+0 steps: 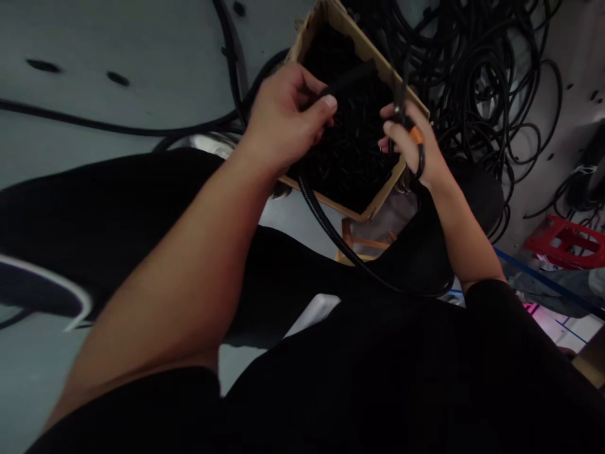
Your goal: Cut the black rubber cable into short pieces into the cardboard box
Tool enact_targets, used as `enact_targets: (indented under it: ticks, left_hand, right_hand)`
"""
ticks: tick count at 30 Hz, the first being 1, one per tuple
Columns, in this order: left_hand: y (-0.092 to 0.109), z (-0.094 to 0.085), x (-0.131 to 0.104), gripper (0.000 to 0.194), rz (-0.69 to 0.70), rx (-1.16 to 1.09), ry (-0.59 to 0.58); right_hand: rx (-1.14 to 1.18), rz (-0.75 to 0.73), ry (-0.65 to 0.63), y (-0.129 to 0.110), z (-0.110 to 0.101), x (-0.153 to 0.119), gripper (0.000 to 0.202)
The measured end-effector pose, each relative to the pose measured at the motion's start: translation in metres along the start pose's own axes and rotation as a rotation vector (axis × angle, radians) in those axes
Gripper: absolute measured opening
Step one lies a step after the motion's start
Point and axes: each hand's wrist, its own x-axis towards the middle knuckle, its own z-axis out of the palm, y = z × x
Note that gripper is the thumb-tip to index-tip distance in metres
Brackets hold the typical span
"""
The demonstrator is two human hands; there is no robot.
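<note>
My left hand (pixel 288 116) is closed round a black hose (pixel 350 77), thumb on top, with the hose's free end pointing to the upper right. A ribbed black length (pixel 326 224) comes out below this hand and curves down across my lap; it looks like the same hose. My right hand (pixel 418 142) grips scissors (pixel 401 101) with black and orange handles, fingers in the loops and blades pointing up, somewhat blurred. The blades are apart from the hose end. Beneath both hands is a cardboard box (pixel 378 202) filled with short black pieces.
Tangled black hose (pixel 482 82) lies in a heap right of the box. Another black hose (pixel 118 125) runs across the grey floor (pixel 142 38) at left, near small black bits. A red plastic stool (pixel 562 243) is at right, a wooden frame (pixel 363 243) under the box.
</note>
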Motion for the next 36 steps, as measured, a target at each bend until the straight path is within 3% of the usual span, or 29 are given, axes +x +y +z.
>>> enact_targets:
  ticks: [3, 8, 13, 20, 28, 36]
  left_hand:
    - [0.009, -0.006, -0.003, 0.036, 0.029, 0.199, -0.015]
    - [0.009, 0.001, -0.009, 0.044, 0.106, 0.388, -0.128]
    - [0.011, 0.006, -0.013, 0.047, 0.123, 0.524, -0.154]
    - [0.017, 0.006, -0.014, 0.048, 0.003, 0.614, -0.203]
    - [0.024, 0.006, -0.019, 0.053, 0.053, 0.697, -0.301]
    - [0.032, 0.003, -0.019, 0.055, -0.109, 0.714, -0.298]
  right_hand:
    - [-0.226, -0.075, -0.168, 0.005, 0.002, -0.006, 0.053]
    - [-0.433, -0.085, -0.198, 0.005, 0.009, -0.007, 0.046]
    - [-0.427, -0.059, -0.201, 0.002, 0.011, -0.005, 0.047]
    - [-0.456, -0.028, -0.205, -0.009, 0.014, -0.007, 0.041]
    - [-0.444, 0.059, -0.263, 0.005, 0.017, -0.008, 0.047]
    - [-0.6, 0.077, -0.298, 0.0, 0.009, -0.003, 0.042]
